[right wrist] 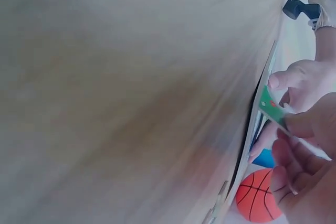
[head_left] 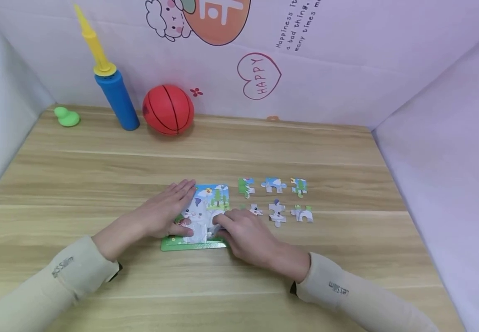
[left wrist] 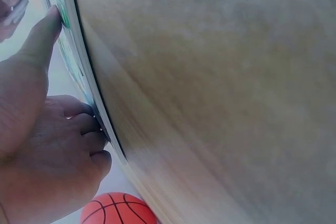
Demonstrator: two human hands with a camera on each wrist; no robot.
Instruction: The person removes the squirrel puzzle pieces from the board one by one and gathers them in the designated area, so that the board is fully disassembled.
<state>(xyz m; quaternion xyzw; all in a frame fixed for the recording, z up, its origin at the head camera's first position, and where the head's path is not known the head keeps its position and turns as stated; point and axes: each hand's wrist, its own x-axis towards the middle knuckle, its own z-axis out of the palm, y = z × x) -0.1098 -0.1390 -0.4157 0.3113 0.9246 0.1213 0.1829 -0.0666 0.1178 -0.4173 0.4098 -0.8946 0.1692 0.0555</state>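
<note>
A jigsaw board [head_left: 198,246] with a green lower border and a cartoon animal picture lies flat on the table. My left hand [head_left: 162,214] rests on its left side, fingers extended and thumb across the picture near the lower edge. Over the lower right of the board, my right hand [head_left: 249,237] pinches a puzzle piece [right wrist: 270,107] between thumb and fingers. The right wrist view shows that piece's green face tilted up from the board. Most of the piece is hidden by fingers in the head view.
Loose puzzle pieces lie in two rows right of the board, among them one with trees [head_left: 299,186] and one with a face [head_left: 277,213]. Along the back stand a red ball [head_left: 168,109], a blue and yellow pump [head_left: 117,99] and a green toy duck [head_left: 67,117].
</note>
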